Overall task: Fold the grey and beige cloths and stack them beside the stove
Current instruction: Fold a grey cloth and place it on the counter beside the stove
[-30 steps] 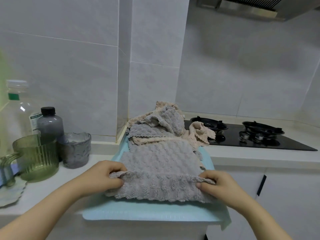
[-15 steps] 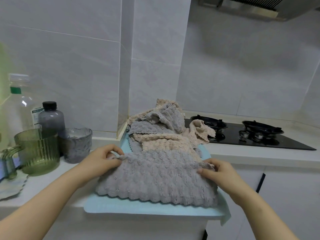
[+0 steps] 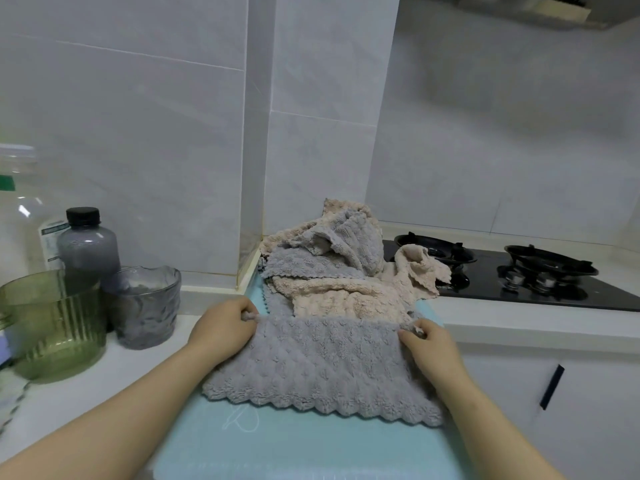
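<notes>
A grey fluffy cloth (image 3: 325, 365) lies folded in half on a light blue mat (image 3: 304, 445), its scalloped edge toward me. My left hand (image 3: 221, 327) pinches its far left corner and my right hand (image 3: 427, 344) pinches its far right corner. Behind it lies a heap of unfolded cloths: a beige cloth (image 3: 349, 299) in front, another grey cloth (image 3: 304, 268) crumpled on top, and more beige fabric (image 3: 420, 268) spilling onto the black stove (image 3: 519, 271) to the right.
On the white counter at the left stand a green ribbed pitcher (image 3: 52, 327), a grey glass cup (image 3: 149, 306), a dark bottle (image 3: 88, 244) and a large clear bottle (image 3: 17, 209). A tiled wall corner (image 3: 256, 168) rises behind the heap. White cabinet fronts (image 3: 554, 393) are below right.
Both hands carried the grey cloth's near edge away from me and laid it over the far edge, folding the cloth in half; the scalloped double edge now lies toward me.
</notes>
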Available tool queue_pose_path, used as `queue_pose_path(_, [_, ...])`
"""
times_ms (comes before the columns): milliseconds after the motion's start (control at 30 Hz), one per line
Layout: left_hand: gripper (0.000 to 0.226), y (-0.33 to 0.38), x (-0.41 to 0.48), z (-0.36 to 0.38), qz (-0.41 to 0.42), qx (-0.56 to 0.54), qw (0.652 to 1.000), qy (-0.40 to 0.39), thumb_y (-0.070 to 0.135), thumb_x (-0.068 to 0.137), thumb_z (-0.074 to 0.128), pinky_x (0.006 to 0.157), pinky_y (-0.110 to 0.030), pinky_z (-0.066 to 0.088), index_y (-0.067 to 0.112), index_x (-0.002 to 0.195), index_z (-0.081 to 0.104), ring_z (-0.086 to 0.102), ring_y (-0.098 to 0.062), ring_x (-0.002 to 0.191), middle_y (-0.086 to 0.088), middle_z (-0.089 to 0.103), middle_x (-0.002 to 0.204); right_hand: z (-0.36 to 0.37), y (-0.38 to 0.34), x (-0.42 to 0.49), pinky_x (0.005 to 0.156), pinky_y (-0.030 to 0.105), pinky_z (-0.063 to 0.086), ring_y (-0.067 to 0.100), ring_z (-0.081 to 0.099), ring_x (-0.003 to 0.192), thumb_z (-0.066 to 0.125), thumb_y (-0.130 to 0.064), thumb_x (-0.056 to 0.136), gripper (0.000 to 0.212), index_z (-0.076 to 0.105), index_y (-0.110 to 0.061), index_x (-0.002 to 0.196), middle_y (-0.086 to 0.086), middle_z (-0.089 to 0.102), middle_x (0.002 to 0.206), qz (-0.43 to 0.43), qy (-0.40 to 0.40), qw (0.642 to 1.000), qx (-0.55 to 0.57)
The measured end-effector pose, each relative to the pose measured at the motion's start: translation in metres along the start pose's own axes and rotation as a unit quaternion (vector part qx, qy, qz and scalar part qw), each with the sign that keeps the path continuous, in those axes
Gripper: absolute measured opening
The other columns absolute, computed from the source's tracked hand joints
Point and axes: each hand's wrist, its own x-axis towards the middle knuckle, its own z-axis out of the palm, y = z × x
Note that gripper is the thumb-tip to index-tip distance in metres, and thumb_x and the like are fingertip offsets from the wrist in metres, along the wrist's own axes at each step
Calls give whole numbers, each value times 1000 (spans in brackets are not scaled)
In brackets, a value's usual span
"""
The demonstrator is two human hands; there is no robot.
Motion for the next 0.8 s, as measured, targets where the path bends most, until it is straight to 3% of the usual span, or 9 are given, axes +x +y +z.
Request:
queue_pose_path(67, [8, -4, 5, 6, 3, 23, 999, -25, 21, 86, 53, 77, -29, 45, 27, 89, 58, 55, -18, 93, 1, 63, 103, 5, 3, 1, 59, 30, 35, 23, 47, 62, 56, -20, 88, 24, 45, -16, 68, 3, 51, 62, 12, -11, 1000, 6])
queue_pose_path(200, [36, -11, 9, 19, 24, 93, 995, -38, 30, 87, 45, 93, -31, 43, 30, 122, 54, 47, -21, 117, 4, 55, 127, 11, 10, -1, 75, 36, 44, 25, 56, 78, 53, -36, 88, 7, 50, -29, 85, -3, 57, 72, -6, -29, 1000, -11])
queue_pose_path(267, [38, -11, 11, 21, 30, 120, 991, -54, 33, 88, 43, 94, -31, 41, 32, 124, 53, 44, -22, 119, 2, 52, 128, 10, 11, -3, 82, 39, 43, 25, 56, 87, 55, -48, 81, 19, 49, -33, 91, -6, 57, 78, -14, -45, 999, -14])
queue_pose_path(333, [29, -11, 11, 19, 31, 104, 992, -63, 36, 87, 46, 88, -30, 41, 34, 114, 58, 47, -21, 114, 1, 55, 121, 10, 9, -4, 87, 39, 44, 21, 56, 91, 57, -51, 76, 26, 52, -34, 94, -8, 60, 88, -15, -54, 998, -5])
queue_pose_path(400, [6, -13, 9, 15, 30, 48, 997, -49, 38, 86, 53, 79, -28, 41, 37, 90, 59, 52, -19, 103, 2, 59, 109, 8, 6, -6, 81, 36, 46, 21, 59, 88, 64, -38, 81, 17, 57, -26, 92, -5, 64, 89, -19, -46, 999, 17])
queue_pose_path(467, [11, -13, 7, 10, 39, -13, 999, -23, 35, 83, 61, 74, -28, 41, 36, 75, 55, 55, -18, 94, 3, 61, 98, 5, 4, -9, 67, 30, 44, 22, 60, 77, 67, -24, 82, 11, 59, -19, 89, 0, 66, 82, -29, -19, 997, 63])
queue_pose_path(633, [17, -8, 2, 3, 66, -150, 985, 49, 25, 83, 67, 62, -22, 37, 33, 75, 55, 52, -14, 74, 5, 61, 78, -1, 8, -11, 46, 23, 32, 14, 43, 50, 70, -8, 79, 21, 53, -20, 76, 5, 51, 65, -55, 30, 986, 154])
queue_pose_path(800, [12, -7, -4, 0, 59, -221, 972, 60, 24, 87, 63, 56, -27, 29, 34, 83, 58, 41, -17, 59, -3, 48, 67, -5, 6, -10, 48, 21, 37, 16, 48, 55, 72, -12, 78, 25, 53, -26, 71, 4, 55, 71, -61, 17, 975, 212])
